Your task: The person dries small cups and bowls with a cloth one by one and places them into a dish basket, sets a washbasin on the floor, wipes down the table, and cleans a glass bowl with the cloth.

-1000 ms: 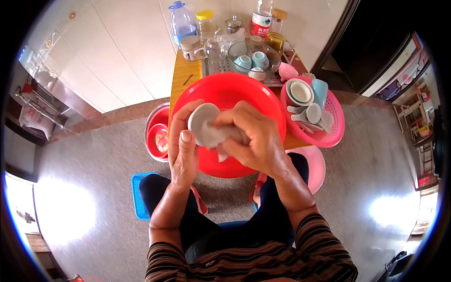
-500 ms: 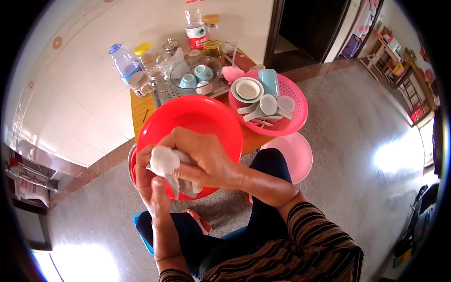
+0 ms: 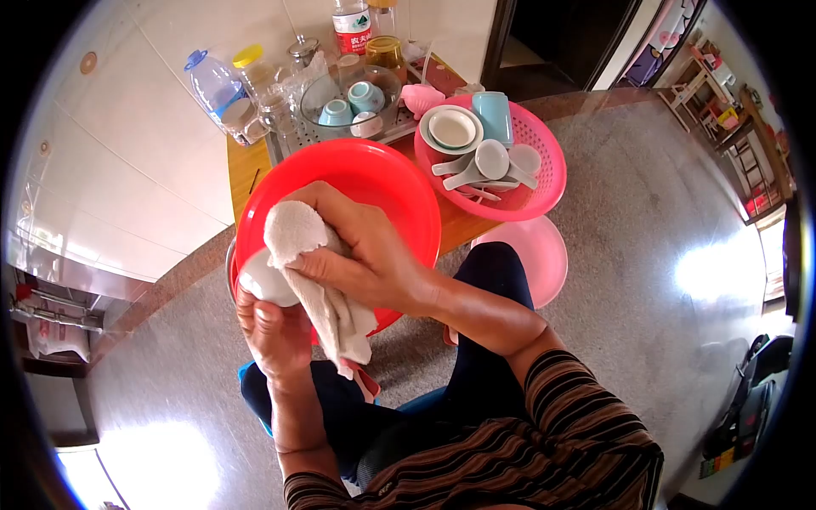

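Observation:
In the head view my left hand (image 3: pixel 276 336) grips a small white bowl (image 3: pixel 269 279) by its lower edge. My right hand (image 3: pixel 365 255) is closed round a whitish cloth (image 3: pixel 327 310), bunched over its fingertips, with folds hanging down beside the bowl. Cloth and bowl overlap; whether they touch is unclear. Both hands are over the front left part of a large red basin (image 3: pixel 391 191). Right of it, a pink colander (image 3: pixel 551 174) holds bowls (image 3: pixel 452 129), a light blue cup (image 3: pixel 493 117) and several white spoons (image 3: pixel 491 159).
Behind the basin, a metal tray (image 3: pixel 285 150) on the wooden table (image 3: pixel 246 174) carries a glass bowl (image 3: pixel 310 98) with small cups, jars and bottles. A pink basin (image 3: pixel 544 263) is below the colander. A doorway (image 3: pixel 561 38) opens at the back.
The view has swung right. The bowl, earlier facing up with the cloth inside, is now tilted lower left, its smooth surface showing. The cloth has come away over my right fingers and hangs loose.

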A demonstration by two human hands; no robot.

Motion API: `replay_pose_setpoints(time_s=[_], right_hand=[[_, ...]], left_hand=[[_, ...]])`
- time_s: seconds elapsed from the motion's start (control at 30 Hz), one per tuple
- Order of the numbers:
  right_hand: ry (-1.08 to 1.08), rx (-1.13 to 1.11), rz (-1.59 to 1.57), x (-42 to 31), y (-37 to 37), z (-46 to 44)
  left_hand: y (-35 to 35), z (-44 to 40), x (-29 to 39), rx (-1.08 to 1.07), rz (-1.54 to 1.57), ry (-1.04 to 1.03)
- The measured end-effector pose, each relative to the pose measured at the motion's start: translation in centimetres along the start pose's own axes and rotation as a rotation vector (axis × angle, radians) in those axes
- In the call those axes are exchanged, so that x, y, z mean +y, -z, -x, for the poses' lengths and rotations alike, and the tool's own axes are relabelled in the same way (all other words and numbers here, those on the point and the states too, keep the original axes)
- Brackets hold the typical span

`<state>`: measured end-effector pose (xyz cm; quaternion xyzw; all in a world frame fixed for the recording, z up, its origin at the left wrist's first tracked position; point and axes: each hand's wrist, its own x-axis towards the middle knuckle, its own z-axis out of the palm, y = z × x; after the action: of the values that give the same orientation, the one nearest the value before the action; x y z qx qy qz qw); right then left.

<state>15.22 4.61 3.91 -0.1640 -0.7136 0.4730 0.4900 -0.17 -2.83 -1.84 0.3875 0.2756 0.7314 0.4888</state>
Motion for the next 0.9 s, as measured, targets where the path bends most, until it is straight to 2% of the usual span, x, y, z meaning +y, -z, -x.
replay_pose_setpoints(time_s=[0.03,0.1,0.13,0.17,0.23,0.33,0.37,0.43,0.47,0.53,0.6,0.63,0.7,0.77,0.8,0.9], right_hand=[[-0.025,0.038,-0.097,0.2,-0.4,-0.1],[-0.036,0.042,-0.043,0.3,-0.8,-0.1],[0.085,0.037,0.100,0.6,-0.7,-0.2],[0.205,0.033,0.245,0.7,-0.4,-0.3],[0.249,0.103,0.307,0.5,0.8,-0.6],[0.210,0.307,-0.074,-0.1,3.2,-0.6],[0.221,0.321,-0.071,-0.8,3.9,-0.3],[0.191,0.344,-0.188,-2.9,4.9,0.4],[0.268,0.337,0.014,-3.5,5.2,0.7],[0.360,0.313,0.265,-5.3,5.3,1.7],[0.406,0.326,0.330,-6.5,5.5,2.4],[0.387,0.293,0.325,-7.2,5.9,2.9],[0.368,0.258,0.318,-7.7,7.2,3.8],[0.511,0.366,0.407,-7.3,9.0,3.8],[0.573,0.431,0.532,-8.1,10.6,4.3],[0.434,0.900,0.231,-7.6,14.7,5.7]], left_hand=[[-0.3,0.1,0.1,0.077,0.119,0.078],[0.1,-0.1,-0.3,0.171,0.287,0.131],[0.3,-0.5,-0.3,-0.008,0.399,0.133],[0.1,-0.6,-0.3,-0.019,0.399,0.145],[-0.7,-1.0,-0.2,0.074,0.271,0.083],[-0.9,-2.5,0.1,0.106,0.075,0.081],[-1.3,-3.3,0.0,0.114,-0.050,0.091],[-4.0,-5.6,-0.7,0.076,-0.081,0.032],[-3.6,-6.7,-1.6,-0.042,-0.096,0.126],[-6.4,-7.8,-3.0,-0.238,-0.606,-0.110],[-12.5,-10.6,-4.2,-0.445,-1.149,-0.167],[-15.2,-13.1,-4.6,-0.564,-1.187,0.128],[-18.2,-13.3,-9.2,-0.661,-1.113,-0.125],[-19.3,-14.3,-14.3,-0.811,-1.225,-0.440],[-19.9,-13.7,-14.6,-0.781,-1.252,-0.439],[-23.0,-13.6,-15.1,-1.006,-1.460,-0.249]])
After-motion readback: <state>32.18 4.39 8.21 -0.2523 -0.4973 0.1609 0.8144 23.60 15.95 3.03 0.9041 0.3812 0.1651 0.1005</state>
